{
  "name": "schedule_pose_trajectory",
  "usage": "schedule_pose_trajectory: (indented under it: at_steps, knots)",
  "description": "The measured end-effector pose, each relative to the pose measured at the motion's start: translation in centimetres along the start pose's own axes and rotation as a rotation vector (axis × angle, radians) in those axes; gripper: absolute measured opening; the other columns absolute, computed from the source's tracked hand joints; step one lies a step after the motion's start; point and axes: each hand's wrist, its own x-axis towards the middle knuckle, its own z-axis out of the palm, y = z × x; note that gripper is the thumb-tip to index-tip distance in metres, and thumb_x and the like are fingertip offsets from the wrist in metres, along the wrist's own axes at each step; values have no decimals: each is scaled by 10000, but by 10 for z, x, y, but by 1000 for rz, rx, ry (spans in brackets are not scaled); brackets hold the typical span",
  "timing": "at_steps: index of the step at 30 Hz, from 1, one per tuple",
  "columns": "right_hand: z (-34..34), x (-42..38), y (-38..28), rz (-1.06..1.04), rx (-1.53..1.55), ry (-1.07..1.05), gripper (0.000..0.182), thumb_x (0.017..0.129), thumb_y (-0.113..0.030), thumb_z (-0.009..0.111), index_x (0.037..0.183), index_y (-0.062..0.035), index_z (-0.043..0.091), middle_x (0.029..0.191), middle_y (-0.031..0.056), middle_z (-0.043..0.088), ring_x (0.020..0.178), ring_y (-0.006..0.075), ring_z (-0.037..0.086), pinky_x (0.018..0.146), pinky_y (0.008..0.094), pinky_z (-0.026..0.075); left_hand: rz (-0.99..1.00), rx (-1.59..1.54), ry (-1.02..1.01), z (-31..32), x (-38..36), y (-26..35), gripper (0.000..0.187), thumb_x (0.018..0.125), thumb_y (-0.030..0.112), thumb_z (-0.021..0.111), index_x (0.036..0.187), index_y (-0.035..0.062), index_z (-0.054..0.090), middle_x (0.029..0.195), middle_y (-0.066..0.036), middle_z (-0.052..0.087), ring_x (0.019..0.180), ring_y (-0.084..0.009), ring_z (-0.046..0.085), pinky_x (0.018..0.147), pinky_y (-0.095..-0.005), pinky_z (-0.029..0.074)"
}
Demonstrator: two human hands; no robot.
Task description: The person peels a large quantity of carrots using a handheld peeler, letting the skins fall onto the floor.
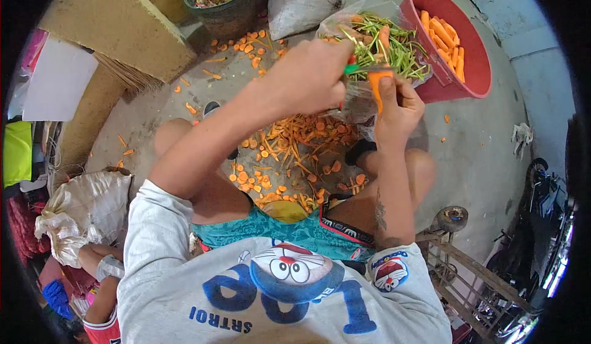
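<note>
My left hand [320, 76] is closed around the handle of a green-handled blade [352, 69], most of it hidden by my fingers. Its thin dark edge lies across the top end of a carrot [377, 88]. The carrot points down, gripped between thumb and fingers of my right hand [399, 107]. Right behind both hands, a clear plastic bag [354, 107] holds carrots with green stalks [400, 52]. Carrot peelings and cut-off ends [301, 141] lie heaped on the floor between my feet.
A red tub [483, 73] with peeled carrots [440, 33] stands at the back right. Further left are a dark bucket of scraps [225, 15] and a white sack [305, 2]. A person [101, 307] is at lower left; a metal-framed cart [474, 270] stands at lower right.
</note>
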Motion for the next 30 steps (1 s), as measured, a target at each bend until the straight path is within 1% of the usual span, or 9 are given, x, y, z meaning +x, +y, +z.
schedule_pose_trajectory:
  at_steps: [11, 14, 16, 18, 21, 23, 25, 28, 30]
  knots:
    - [10, -3, 13, -85, 76, 0, 328, 778, -194, 924, 882, 31, 710, 888, 11, 697, 812, 72, 600, 756, 240, 498, -55, -34, 63, 13, -15, 9, 537, 728, 71, 609, 1247, -42, 533, 791, -295, 659, 817, -497, 655, 753, -564, 522]
    - [-2, 3, 18, -153, 82, -73, 406, 778, -278, 925, 895, 45, 709, 897, 32, 701, 821, 89, 607, 794, 259, 501, -117, 12, -12, 17, -9, -6, 466, 752, 84, 604, 1195, -60, 589, 832, -306, 672, 840, -491, 666, 762, -554, 534]
    - [-3, 4, 22, -188, 99, -170, 446, 781, -316, 922, 912, 54, 711, 905, 46, 704, 826, 100, 612, 814, 267, 501, -386, 17, -324, 23, 0, -39, 341, 781, 121, 589, 1048, -84, 640, 878, -327, 677, 877, -487, 675, 790, -555, 540]
    - [-3, 9, 21, -311, 177, -182, 487, 788, -358, 909, 924, 66, 713, 923, 71, 719, 829, 114, 631, 816, 272, 513, -417, 40, -267, 17, -2, -51, 314, 791, 138, 580, 999, -86, 650, 896, -334, 676, 894, -488, 675, 810, -554, 540]
    - [-45, 63, 4, 151, 414, 211, 575, 878, -492, 781, 1083, 35, 676, 935, 76, 695, 808, 173, 658, 681, 279, 554, -426, 82, -202, 2, -10, -64, 305, 801, 161, 567, 959, -82, 662, 919, -341, 677, 917, -489, 675, 841, -553, 539]
    - [-114, 127, -5, 157, 601, -72, 604, 914, -533, 718, 1168, 9, 637, 959, 96, 665, 830, 194, 645, 684, 266, 557, -415, 140, -127, -2, -18, -76, 305, 795, 157, 573, 982, -63, 671, 935, -336, 681, 934, -484, 675, 854, -545, 537]
    - [-142, 170, -18, 74, 705, 199, 598, 916, -555, 704, 1146, -9, 623, 981, 112, 642, 862, 171, 625, 715, 251, 551, -421, 136, -136, -12, -20, -75, 302, 794, 152, 576, 987, -62, 668, 925, -333, 683, 922, -484, 677, 848, -548, 537]
    - [-129, 183, -24, 190, 501, 272, 501, 938, -437, 733, 1198, -25, 616, 1069, 155, 639, 924, 165, 624, 723, 235, 544, -428, 136, -89, -18, -22, -77, 298, 797, 143, 581, 1001, -58, 663, 905, -328, 685, 895, -482, 681, 832, -554, 539]
    - [-101, 175, 2, 22, 68, -54, 335, 950, -211, 719, 1224, -22, 686, 1097, 112, 683, 919, 163, 652, 758, 261, 546, -425, 131, -47, -21, -23, -78, 297, 800, 139, 583, 1010, -56, 662, 895, -325, 686, 880, -481, 683, 823, -557, 539]
